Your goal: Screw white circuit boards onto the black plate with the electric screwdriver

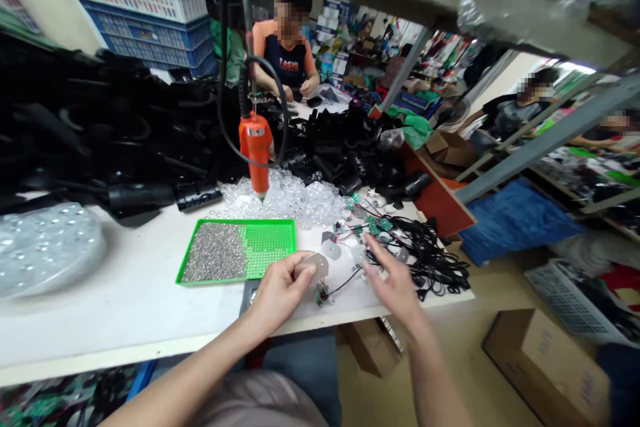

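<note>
Between the thumb and fingers of my left hand (281, 288) is a thin grey metal plate (317, 267) with cut corners. Just below the plate, a small green circuit board (321, 294) with a black cable hangs or rests close to the table; its link to the plate is unclear. My right hand (395, 281) has its thumb and index finger apart and appears to hold nothing. It reaches toward a pile of black cables (425, 253) with green boards and grey plates. Another loose grey plate (331, 249) lies between my hands.
A green tray (273, 240) holds many small screws. Above it hangs an orange electric screwdriver (257, 153), near clear plastic lenses (300, 203). Black plastic parts (90, 127) are heaped at left and behind. A co-worker (287, 53) sits opposite. A cardboard box (545, 363) stands on the floor.
</note>
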A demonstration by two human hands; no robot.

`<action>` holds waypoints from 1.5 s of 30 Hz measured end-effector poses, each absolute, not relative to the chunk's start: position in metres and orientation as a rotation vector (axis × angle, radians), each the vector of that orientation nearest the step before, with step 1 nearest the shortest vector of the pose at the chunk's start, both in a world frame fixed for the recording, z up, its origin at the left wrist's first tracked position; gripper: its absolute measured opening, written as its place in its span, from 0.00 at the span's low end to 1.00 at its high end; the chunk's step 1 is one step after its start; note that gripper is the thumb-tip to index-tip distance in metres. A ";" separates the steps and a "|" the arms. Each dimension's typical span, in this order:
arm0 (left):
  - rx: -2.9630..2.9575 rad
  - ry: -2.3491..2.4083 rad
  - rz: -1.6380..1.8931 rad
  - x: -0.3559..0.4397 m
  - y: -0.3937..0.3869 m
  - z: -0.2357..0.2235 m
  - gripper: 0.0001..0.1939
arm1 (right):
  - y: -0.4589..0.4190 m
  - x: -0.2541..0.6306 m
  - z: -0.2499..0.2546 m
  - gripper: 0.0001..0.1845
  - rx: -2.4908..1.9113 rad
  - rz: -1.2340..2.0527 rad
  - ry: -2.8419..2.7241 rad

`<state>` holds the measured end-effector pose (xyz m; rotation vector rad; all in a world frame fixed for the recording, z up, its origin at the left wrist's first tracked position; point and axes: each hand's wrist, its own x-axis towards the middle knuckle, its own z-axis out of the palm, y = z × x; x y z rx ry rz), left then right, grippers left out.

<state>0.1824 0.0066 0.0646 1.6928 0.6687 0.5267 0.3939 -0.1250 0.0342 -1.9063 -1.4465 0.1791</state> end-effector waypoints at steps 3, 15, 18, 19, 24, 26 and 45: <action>1.504 0.741 0.543 0.170 0.002 0.051 0.17 | -0.112 0.314 0.016 0.41 -1.537 0.507 -1.370; 1.991 1.032 0.522 0.050 -0.002 -0.007 0.22 | -0.102 0.241 -0.022 0.13 -1.507 -0.381 -1.825; 2.371 0.849 0.505 0.049 0.015 -0.023 0.30 | -0.088 0.235 -0.029 0.13 -1.538 -0.448 -1.869; 2.454 0.800 0.484 0.050 0.017 -0.029 0.31 | -0.085 0.233 -0.032 0.13 -1.562 -0.454 -1.904; 2.677 0.829 0.595 0.055 0.002 -0.056 0.31 | -0.085 0.226 -0.041 0.15 -1.737 -0.431 -2.007; 2.706 0.870 0.662 0.054 -0.008 -0.062 0.32 | -0.091 0.225 -0.042 0.15 -1.713 -0.433 -2.021; 2.631 0.844 0.638 0.046 -0.003 -0.062 0.34 | -0.094 0.221 -0.034 0.16 -1.746 -0.346 -2.081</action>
